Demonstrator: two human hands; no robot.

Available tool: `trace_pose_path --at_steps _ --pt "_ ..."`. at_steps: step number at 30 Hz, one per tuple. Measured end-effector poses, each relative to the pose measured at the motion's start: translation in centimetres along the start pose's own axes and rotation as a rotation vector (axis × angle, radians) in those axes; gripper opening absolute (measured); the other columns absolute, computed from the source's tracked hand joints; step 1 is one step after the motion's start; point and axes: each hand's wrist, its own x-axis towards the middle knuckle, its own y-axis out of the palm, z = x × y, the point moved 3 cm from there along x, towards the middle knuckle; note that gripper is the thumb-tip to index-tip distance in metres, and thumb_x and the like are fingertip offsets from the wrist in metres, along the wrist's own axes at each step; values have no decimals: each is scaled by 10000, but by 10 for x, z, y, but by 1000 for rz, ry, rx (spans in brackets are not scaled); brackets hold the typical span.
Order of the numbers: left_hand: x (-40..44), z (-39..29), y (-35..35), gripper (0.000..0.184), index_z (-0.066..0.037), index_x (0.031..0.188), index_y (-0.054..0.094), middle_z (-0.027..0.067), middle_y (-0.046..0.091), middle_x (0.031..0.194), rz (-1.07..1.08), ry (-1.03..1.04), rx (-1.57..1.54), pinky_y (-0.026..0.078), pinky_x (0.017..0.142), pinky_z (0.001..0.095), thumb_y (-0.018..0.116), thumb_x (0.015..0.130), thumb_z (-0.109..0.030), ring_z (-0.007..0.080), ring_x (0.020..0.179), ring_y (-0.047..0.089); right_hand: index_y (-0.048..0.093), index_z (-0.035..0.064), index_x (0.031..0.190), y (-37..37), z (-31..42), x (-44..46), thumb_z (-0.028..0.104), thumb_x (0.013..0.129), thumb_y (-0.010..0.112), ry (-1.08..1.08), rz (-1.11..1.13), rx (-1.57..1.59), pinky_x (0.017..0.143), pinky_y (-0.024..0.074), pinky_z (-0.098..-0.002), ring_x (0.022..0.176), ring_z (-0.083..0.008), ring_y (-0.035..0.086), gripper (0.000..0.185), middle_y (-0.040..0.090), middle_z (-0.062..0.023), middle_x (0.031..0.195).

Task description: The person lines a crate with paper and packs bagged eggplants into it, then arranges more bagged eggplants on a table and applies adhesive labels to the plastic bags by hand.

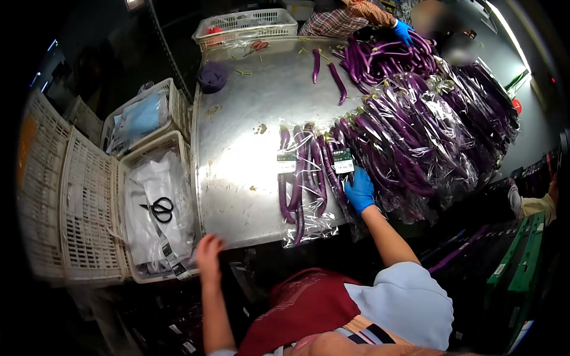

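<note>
Slightly blurred left hand (209,254), bagged eggplants (299,190), illegible label (342,161)

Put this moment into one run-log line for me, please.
left hand: bare, near crate with black scissors | right hand: blue-gloved, on bagged eggplants | co-worker's hand: blue-gloved, at loose eggplants

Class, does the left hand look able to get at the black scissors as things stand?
Probably yes: the left hand is near the crate, and the black scissors lie uncovered on top.
</note>
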Motion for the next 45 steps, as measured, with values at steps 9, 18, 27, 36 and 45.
trace_pose_path --at_steps 9,18,27,36,45 --pt "101 49 253 297 7 1034 523 87 604 892 654 -477 -77 501 614 299 595 782 -132 166 707 599 455 -10 1053 68 -28 -7 129 712 632 567 582 1112 591 438 -230 652 -105 525 409 559 -61 726" --pt "83 37 211 138 -20 846 537 69 586 712 648 -625 -314 528 561 283 588 718 -32 157 600 586 564 -4 1031 23 -3 -5 127 791 584 520 813 1190 735 439 -250 814 -113 539 274 599 -65 918" --pt "68 43 81 237 -11 988 545 100 618 866 456 -652 -395 531 649 328 595 765 -75 197 748 618 380 -40 1187 74 -42 -27 81 699 611 563 135 1058 700 470 -308 869 -199 536 553 514 -131 990" --pt "37 20 22 193 -31 986 531 70 604 858 316 -382 -473 528 655 331 570 803 -76 190 746 608 235 15 1293 124 4 -8 40 736 581 806 515 1429 416 405 -254 511 -116 456 656 526 -115 943" --pt "-73 -50 -150 389 -11 1095 478 113 578 996 -60 -50 -403 487 776 382 622 737 -58 237 898 581 607 37 960 211 45 113 519 668 638 823 723 1091 699 446 -393 751 -229 565 565 607 -123 909"
